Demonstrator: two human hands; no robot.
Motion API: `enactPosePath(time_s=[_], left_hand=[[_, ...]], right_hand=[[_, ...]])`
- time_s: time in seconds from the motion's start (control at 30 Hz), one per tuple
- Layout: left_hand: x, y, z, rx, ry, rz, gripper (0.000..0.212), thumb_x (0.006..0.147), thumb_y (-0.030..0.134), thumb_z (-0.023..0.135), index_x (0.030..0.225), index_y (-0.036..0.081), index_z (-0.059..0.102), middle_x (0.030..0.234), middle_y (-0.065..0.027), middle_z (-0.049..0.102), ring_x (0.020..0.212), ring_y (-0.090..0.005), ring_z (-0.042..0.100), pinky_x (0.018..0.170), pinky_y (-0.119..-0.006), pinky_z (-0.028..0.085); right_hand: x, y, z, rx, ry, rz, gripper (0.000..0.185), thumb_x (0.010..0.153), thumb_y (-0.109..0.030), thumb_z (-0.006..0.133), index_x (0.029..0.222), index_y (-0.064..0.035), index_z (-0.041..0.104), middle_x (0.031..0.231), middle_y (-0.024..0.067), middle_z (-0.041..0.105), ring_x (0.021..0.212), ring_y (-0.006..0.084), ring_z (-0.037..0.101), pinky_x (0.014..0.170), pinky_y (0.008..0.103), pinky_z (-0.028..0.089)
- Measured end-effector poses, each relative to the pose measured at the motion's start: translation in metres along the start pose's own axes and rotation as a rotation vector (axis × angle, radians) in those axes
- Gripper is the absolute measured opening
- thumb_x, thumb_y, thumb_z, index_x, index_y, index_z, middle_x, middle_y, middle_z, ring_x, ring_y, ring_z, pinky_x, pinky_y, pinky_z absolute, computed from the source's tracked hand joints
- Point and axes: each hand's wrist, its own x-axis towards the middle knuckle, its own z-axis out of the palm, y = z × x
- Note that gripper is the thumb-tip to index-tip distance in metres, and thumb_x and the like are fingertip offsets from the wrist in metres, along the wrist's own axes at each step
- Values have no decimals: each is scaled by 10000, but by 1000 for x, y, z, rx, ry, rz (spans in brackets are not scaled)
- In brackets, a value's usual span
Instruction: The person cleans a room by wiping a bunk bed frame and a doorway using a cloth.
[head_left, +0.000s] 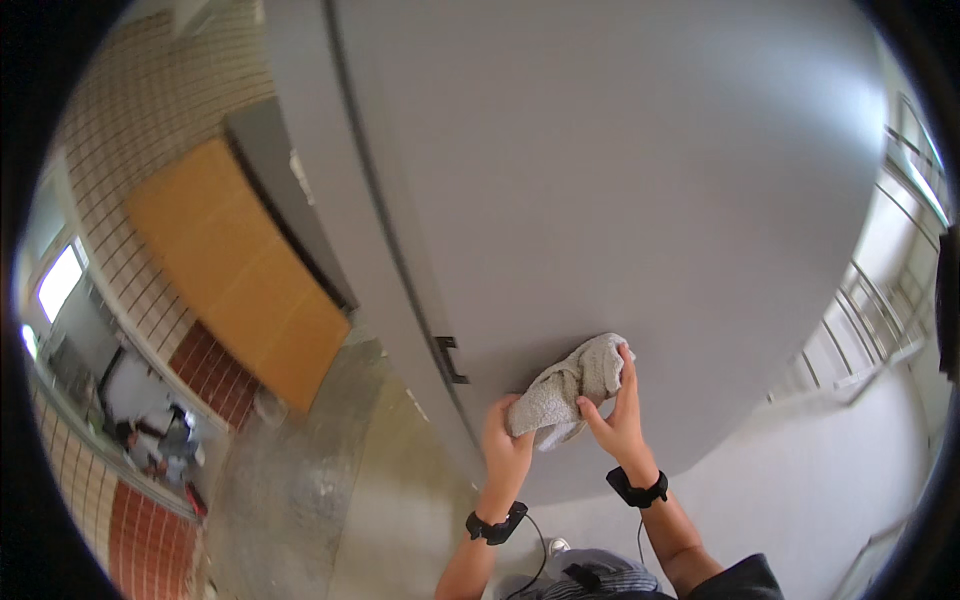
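A bunched, light grey terry cloth hangs between my two hands in front of a large grey door. My left hand grips its lower left end. My right hand holds the right end, fingers behind the fold and thumb in front. Whether the cloth touches the door, I cannot tell. Left of the cloth, a small dark handle sits by the door's edge, close to a long dark seam.
An orange-brown board leans by the tiled wall at left. Through a doorway, a person is partly visible. Metal railings stand at right above a pale floor. Cables run from black bands on both my wrists.
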Motion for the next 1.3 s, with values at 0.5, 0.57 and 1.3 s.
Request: enactPosePath(time_s=[0.5,0.57,1.3], left_hand=[[111,-61,-76,122,273,298,368,707,71,610,1007,48,398,897,-65,429,822,-170,449,741,-291,373],[117,-65,-83,100,162,340,451,672,85,649,1030,72,375,954,-77,411,884,-180,422,783,-313,352],[37,-189,-104,-47,-870,533,852,672,187,611,1275,-82,73,1279,-305,201,1135,-464,220,929,-538,193]], right_hand=[[-9,-32,146,-106,102,-269,880,661,-109,686,1270,31,66,1156,215,382,1070,334,399,954,468,208],[-4,-41,162,-170,135,-355,840,676,-83,651,1264,38,63,1162,206,404,1083,329,409,971,463,180],[-36,-57,244,-598,409,241,650,657,10,582,1237,-9,288,1087,273,396,929,445,392,785,468,350]])
